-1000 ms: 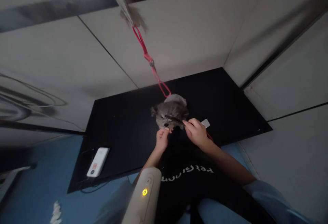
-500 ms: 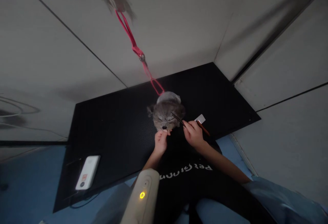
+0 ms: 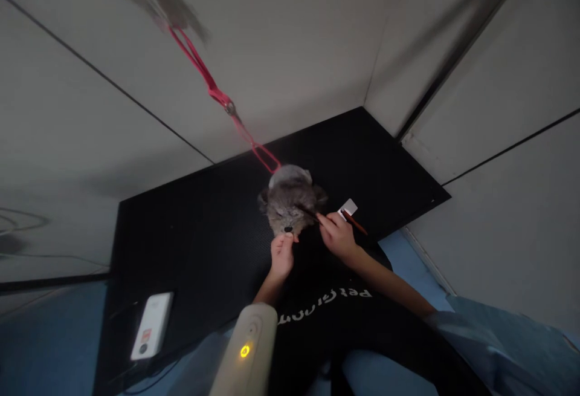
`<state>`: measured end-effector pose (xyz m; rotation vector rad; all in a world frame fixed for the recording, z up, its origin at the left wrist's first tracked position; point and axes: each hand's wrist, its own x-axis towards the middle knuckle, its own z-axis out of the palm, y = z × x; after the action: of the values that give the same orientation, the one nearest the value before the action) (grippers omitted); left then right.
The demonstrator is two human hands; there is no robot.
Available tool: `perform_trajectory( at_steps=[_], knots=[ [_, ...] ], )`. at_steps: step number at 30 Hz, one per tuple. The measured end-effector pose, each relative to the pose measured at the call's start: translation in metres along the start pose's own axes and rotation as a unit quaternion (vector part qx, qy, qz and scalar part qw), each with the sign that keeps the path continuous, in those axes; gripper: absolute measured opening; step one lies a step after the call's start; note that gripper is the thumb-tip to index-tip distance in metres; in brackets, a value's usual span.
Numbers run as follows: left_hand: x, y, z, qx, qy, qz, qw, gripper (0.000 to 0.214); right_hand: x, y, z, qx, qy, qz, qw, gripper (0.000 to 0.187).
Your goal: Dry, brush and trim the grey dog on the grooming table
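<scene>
At the far left, at about eight o'clock from the middle of the view, we see a white rectangular device with an orange label [image 3: 151, 334] lying flat on the black textured grooming table [image 3: 194, 227]. Just right of it, at six o'clock and close to the camera, a cream-coloured rounded appliance with a glowing yellow light [image 3: 245, 353] rises from the bottom edge.

Above, a red nylon leash with a metal clip [image 3: 221, 97] runs down from eleven o'clock to the small grey fluffy dog [image 3: 290, 199] on the table near the centre. We find our left hand [image 3: 281, 255] directly below the dog, at its six o'clock, with fingertips pinched narrowly and touching the fur under the muzzle, beside the black nose.

Our right hand [image 3: 338, 237] sits at the dog's four o'clock, just beside the left hand but apart from it. It is closed around a thin dark tool with a reddish handle [image 3: 351, 220]; the dark end points toward ten o'clock and meets the fur on the dog's face, while the reddish end sticks out toward four o'clock. What kind of tool it is, we cannot tell.

Just beyond the right hand, at its one o'clock, a small white card [image 3: 348, 207] lies flat on the table.
</scene>
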<state>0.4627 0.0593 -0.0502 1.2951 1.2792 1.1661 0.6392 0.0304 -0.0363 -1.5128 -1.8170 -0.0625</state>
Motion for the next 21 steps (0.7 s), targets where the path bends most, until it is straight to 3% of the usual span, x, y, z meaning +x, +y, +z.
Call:
perform_trajectory(
  at_steps=[2, 6, 11, 18, 21],
  knots=[
    [0.000, 0.004, 0.000, 0.014, -0.012, 0.004, 1.000, 0.049, 0.006, 0.001, -0.013, 0.005, -0.040, 0.006, 0.999, 0.031],
    [-0.001, 0.010, 0.003, 0.029, -0.018, 0.014, 0.999, 0.049, 0.021, 0.001, -0.046, -0.019, -0.187, -0.023, 0.982, 0.030],
    [-0.004, 0.011, 0.009, 0.035, -0.031, 0.014, 0.999, 0.048, 0.042, -0.003, -0.078, -0.084, -0.294, -0.033, 0.952, 0.033],
    [-0.008, 0.001, 0.015, 0.033, -0.046, 0.032, 0.998, 0.045, 0.052, -0.005, -0.091, -0.109, -0.332, -0.059, 0.935, 0.032],
    [-0.009, -0.001, 0.015, 0.028, -0.051, 0.039, 0.998, 0.046, 0.049, -0.007, -0.091, -0.133, -0.316, -0.035, 0.939, 0.032]
  ],
)
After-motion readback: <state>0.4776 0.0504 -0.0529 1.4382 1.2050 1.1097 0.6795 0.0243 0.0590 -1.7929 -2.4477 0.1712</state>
